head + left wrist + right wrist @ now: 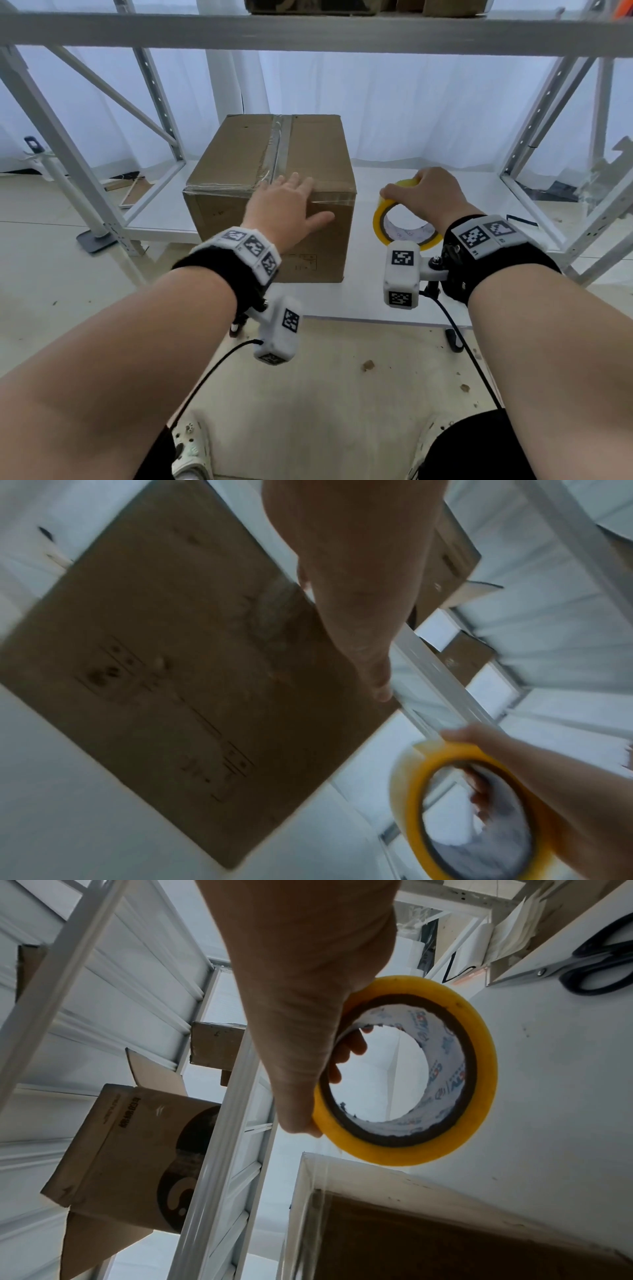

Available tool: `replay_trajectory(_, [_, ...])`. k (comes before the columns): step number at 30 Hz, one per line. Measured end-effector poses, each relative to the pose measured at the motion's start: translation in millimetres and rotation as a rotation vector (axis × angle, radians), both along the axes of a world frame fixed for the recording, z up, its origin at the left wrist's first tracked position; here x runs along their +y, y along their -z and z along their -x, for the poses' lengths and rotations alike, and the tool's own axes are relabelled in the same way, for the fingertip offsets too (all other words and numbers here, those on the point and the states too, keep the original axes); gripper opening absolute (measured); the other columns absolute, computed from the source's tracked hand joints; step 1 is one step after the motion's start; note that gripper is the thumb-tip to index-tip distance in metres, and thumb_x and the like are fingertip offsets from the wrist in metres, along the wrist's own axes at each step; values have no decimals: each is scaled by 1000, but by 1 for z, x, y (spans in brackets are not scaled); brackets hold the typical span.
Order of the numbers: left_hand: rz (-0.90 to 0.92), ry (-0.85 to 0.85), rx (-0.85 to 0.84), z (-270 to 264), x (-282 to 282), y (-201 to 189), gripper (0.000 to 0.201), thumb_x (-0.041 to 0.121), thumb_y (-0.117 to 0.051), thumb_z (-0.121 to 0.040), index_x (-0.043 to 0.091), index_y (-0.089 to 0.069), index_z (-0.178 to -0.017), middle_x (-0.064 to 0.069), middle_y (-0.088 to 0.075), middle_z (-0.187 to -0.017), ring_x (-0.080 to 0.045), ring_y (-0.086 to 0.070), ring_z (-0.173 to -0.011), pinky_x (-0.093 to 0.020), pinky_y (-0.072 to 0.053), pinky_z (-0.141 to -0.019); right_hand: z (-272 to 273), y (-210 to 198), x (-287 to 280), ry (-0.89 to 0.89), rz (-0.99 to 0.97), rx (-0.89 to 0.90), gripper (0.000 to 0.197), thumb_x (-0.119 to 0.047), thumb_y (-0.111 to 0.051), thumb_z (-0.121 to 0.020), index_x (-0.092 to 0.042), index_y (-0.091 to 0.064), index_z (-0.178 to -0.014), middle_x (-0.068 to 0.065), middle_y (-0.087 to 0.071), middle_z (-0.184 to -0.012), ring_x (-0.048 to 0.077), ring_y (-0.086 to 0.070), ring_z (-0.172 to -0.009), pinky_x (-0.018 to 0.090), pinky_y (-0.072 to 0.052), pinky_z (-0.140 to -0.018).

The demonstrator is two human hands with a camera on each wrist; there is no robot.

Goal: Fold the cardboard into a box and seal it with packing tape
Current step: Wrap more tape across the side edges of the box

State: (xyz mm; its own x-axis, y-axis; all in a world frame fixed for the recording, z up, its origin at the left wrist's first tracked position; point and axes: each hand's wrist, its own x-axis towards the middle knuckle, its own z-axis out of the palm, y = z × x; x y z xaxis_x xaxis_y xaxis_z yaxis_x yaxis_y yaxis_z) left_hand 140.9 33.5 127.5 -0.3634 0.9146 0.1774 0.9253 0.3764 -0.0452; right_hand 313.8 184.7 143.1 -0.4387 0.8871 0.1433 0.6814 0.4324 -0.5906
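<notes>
Head view: a closed cardboard box (274, 192) stands on the white counter (479, 202), its top seam covered by a strip of clear packing tape (279, 150) running front to back, with a further clear band along the front upper edge. The left hand (289, 209) lies flat on the near top edge of the box, fingers straight and spread, thumb extended down over the front face; it grips nothing. The right hand (430, 197) is just right of the box, fingers curled over the upper rim of a yellow roll of packing tape (404, 222), which stands on edge on the counter close beside the box but apart from it. Right wrist view confirms the grip: the thumb runs down the outer side of the roll (411, 1069) while fingertips (352, 1045) show inside the printed cardboard core. Left wrist view shows the box front (192, 685) with printed marks, the left thumb against it, and the tape roll (472, 804) held at lower right. Black-handled scissors (596, 966) lie on the counter beyond the roll. Other cardboard boxes (133, 1153) rest on the white metal shelf frame (308, 31) above.
</notes>
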Motion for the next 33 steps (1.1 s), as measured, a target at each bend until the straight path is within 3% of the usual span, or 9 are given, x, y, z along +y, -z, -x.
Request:
replay_trajectory(4, [-68,-106,-52,48,-36,0,84,74,-31,-83,15,-35,-143,-8,-34,-150,-26,-33,-138,-42,-31,-110,1,6,-3,7,10,4,45,-47,-67,-75,-13,-39,-65,0,-35,-63,19,-41,-63,33,-33,-60])
replay_trajectory(9, [38,-274,19,60,-40,1,97,72,-42,-82,6,-17,-149,-17,-20,-155,-33,-19,-143,-45,-19,-116,2,4,-2,21,-3,4,43,-50,-66,-75,-11,-47,-75,1,-42,-69,22,-48,-72,33,-37,-63])
replay_trajectory(14, [25,75,92,13,-8,-1,80,59,-39,-92,14,-10,-151,-7,-13,-158,-23,-11,-146,-42,-7,-119,1,5,0,31,7,39,44,-50,-66,-75,-10,-48,-76,2,-43,-73,21,-46,-73,34,-36,-66])
replay_trajectory(17, [-15,222,80,-14,18,-4,69,46,-44,-96,16,-15,-151,-4,-18,-157,-18,-14,-145,-36,-8,-119,2,4,2,27,4,43,45,-50,-66,-74,-9,-51,-82,3,-45,-76,20,-47,-74,33,-38,-66])
replay_trajectory(22, [-110,223,29,-13,28,0,59,37,-44,-98,18,-22,-150,-2,-24,-155,-17,-23,-143,-30,-14,-116,2,6,11,-4,23,74,43,-52,-66,-74,-13,-49,-76,0,-46,-73,15,-46,-68,30,-36,-61])
replay_trajectory(27, [-158,239,77,-14,22,13,57,36,-43,-99,20,-23,-150,0,-26,-155,-15,-25,-142,-29,-13,-116,1,27,15,-74,136,152,43,-45,-66,-80,-17,-38,-63,0,-37,-63,15,-37,-60,29,-29,-58])
replay_trajectory(30, [-221,228,66,-12,23,11,52,32,-45,-99,24,-28,-148,4,-31,-152,-12,-29,-140,-26,-19,-114,3,41,20,-105,165,171,41,-46,-63,-84,-15,-41,-66,0,-39,-66,16,-39,-63,31,-31,-61])
replay_trajectory(33, [-229,224,56,-10,23,10,50,31,-45,-99,27,-31,-147,7,-34,-151,-10,-31,-139,-27,-24,-112,3,58,24,-172,182,79,39,-43,-55,-90,-15,-42,-66,0,-41,-66,19,-41,-67,33,-32,-66])
